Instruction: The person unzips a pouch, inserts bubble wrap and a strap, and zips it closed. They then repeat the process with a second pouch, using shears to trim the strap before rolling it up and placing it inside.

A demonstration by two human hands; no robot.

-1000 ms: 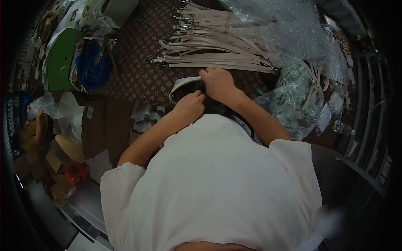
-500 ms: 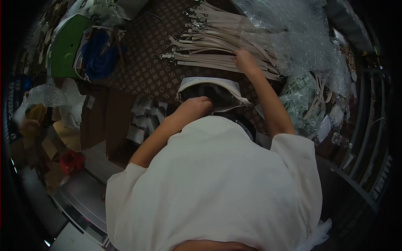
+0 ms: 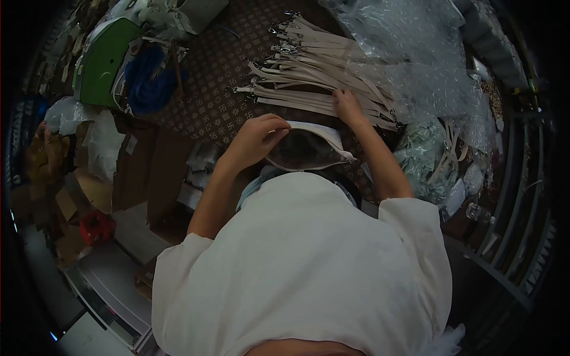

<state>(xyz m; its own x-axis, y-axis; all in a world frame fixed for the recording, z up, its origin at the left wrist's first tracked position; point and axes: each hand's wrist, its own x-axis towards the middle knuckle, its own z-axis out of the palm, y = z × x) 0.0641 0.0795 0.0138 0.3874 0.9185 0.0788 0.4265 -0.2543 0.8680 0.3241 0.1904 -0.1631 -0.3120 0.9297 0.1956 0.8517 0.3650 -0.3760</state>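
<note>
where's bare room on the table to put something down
The widest bare patch is the patterned tablecloth between the blue bundle and the left ends of the beige straps. A narrow strip runs between the straps and the open pouch. The right is crowded: clear plastic sheeting, and below it a plastic bag of pale green pieces.

Left fingers (image 3: pixel 273 123) pinch pouch (image 3: pixel 324 131); right fingers (image 3: pixel 341 96) touch straps (image 3: pixel 298 97).

The left grip (image 3: pixel 259 139) has shifted to the pouch rim (image 3: pixel 322 132), the right grip (image 3: pixel 349 108) to the straps (image 3: pixel 314 66)
</note>
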